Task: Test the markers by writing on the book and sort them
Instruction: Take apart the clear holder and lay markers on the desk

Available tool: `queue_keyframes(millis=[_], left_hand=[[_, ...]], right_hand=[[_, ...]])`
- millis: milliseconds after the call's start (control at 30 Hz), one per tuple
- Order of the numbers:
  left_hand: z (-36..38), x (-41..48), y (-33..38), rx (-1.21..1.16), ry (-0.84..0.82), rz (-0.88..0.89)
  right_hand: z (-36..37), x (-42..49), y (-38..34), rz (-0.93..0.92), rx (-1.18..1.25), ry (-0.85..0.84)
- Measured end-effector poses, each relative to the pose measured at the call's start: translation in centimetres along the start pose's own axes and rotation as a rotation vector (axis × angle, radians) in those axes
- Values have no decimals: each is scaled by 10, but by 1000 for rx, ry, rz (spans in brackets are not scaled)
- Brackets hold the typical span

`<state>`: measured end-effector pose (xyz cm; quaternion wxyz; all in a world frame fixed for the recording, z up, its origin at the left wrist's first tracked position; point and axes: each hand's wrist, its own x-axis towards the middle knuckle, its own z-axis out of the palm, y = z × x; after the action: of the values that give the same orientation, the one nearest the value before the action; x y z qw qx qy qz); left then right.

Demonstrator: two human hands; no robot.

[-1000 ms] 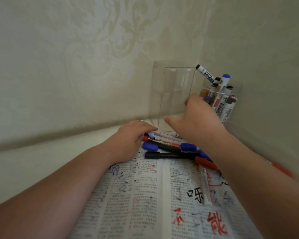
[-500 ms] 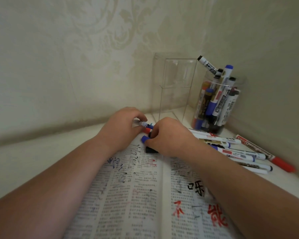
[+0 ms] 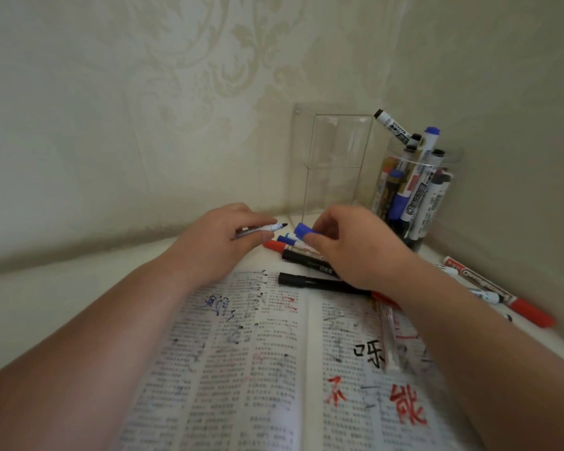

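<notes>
left hand point(image 3: 219, 242): fingers curled round an uncapped marker point(image 3: 267, 228), tip pointing right, just above the book's top edge
right hand point(image 3: 355, 249): fingers pinch a blue cap point(image 3: 303, 230), just beside that tip
book point(image 3: 241, 353): open on the worktop point(image 3: 46, 304), pages scribbled
loose markers point(image 3: 310, 255): heaped at the book's top edge
jar point(image 3: 417, 190): in the corner, holding markers upright, beside a clear box point(image 3: 332, 164)
</notes>
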<state>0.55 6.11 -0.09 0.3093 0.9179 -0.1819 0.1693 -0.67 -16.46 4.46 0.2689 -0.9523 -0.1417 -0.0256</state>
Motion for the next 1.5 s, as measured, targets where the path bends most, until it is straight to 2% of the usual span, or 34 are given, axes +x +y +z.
queue_keyframes(millis=[67,167,400,600,767,900,1000,1167,1367,1500], left_hand=[[0,0,0,-9,-23,12],[2,-1,4,-48,-37,46],[3,-7,21,-94,-28,10],[2,-9,33,-214,-5,-73],[8,-13,49,-191,64,-28],[15,-6,59,-87,26,41],[23,7,66,78,-59,138],[36,30,73,191,-109,115],[27,2,101,298,-30,161],[7,-53,135,229,10,138]], right_hand=[[-5,0,10,-36,151,41],[-5,4,18,-91,173,69],[5,3,19,-186,269,-16],[-1,1,18,-130,513,-111],[-16,-1,16,-91,606,-160],[-39,-1,14,-65,391,-179],[-45,2,29,-66,164,-101],[-41,2,59,-48,-68,-17],[-41,-33,57,-95,-80,124],[-40,-78,42,-113,-95,124]])
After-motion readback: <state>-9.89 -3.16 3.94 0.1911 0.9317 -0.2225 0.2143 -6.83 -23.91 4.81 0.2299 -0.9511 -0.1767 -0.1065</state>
